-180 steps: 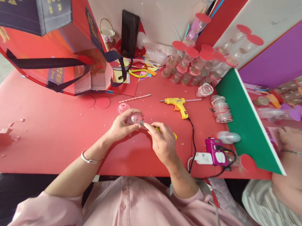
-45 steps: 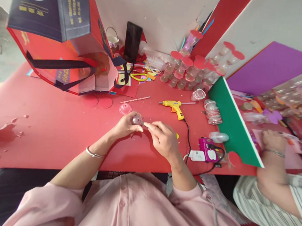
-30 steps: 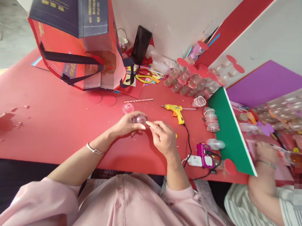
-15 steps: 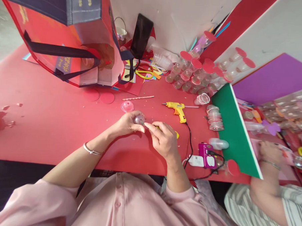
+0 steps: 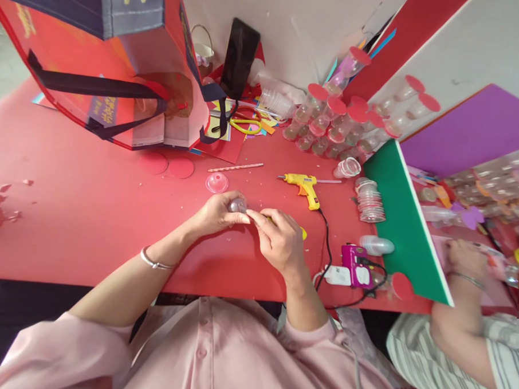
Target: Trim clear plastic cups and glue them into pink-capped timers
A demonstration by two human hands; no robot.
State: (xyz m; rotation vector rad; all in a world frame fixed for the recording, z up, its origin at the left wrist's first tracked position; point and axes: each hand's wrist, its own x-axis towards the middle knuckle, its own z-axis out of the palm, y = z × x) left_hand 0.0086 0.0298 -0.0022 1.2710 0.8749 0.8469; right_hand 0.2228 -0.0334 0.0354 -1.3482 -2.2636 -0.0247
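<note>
Nearer-left of the yellow plastic glue gun (image 5: 301, 188), I have left hand (image 5: 218, 214) fingers wrapped round a small clear plastic dome (image 5: 237, 205), right hand (image 5: 281, 239) pinching a slim yellow-handled tool (image 5: 303, 234) at it, job looks midway, clear round dome lid (image 5: 217, 183) farther left lying loose.
</note>
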